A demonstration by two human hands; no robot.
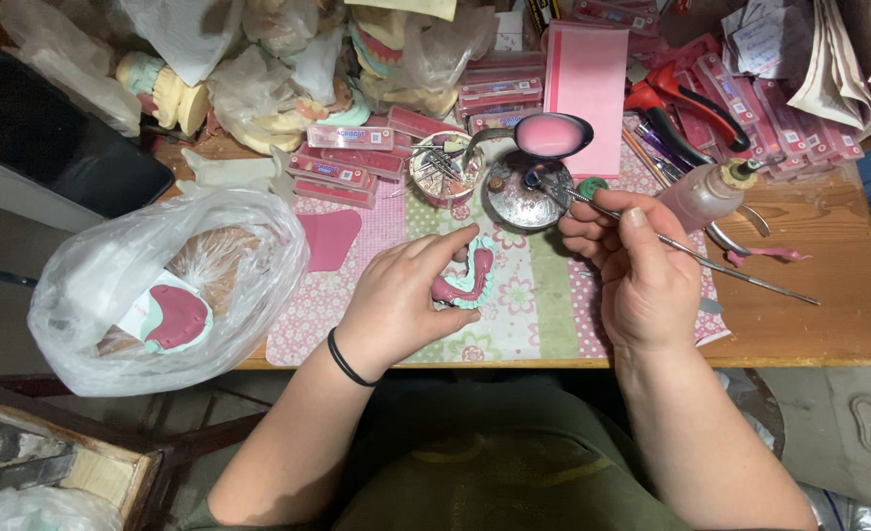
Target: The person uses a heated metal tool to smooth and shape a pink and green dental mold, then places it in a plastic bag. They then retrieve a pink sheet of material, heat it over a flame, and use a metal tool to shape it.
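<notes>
Carefully | left hand (396,305) fingers pinched the dental cast (465,278) | right hand (642,270) fingers pinched the metal tool (691,254), tip at the burner (517,190) beyond the fingertips | I judged a brief warming and a steady cast best.

Flat pink labelled packets (349,137) heaped along table's back, clear plastic bag (160,285) at left, dark screen (57,138) far left

Bench (809,324): plastic bag (160,285) far left, dental model (465,280) centre on the mat (524,315), metal dish (516,192) behind it (spoon (549,136) over dish), squeeze bottle (706,192) right.
</notes>
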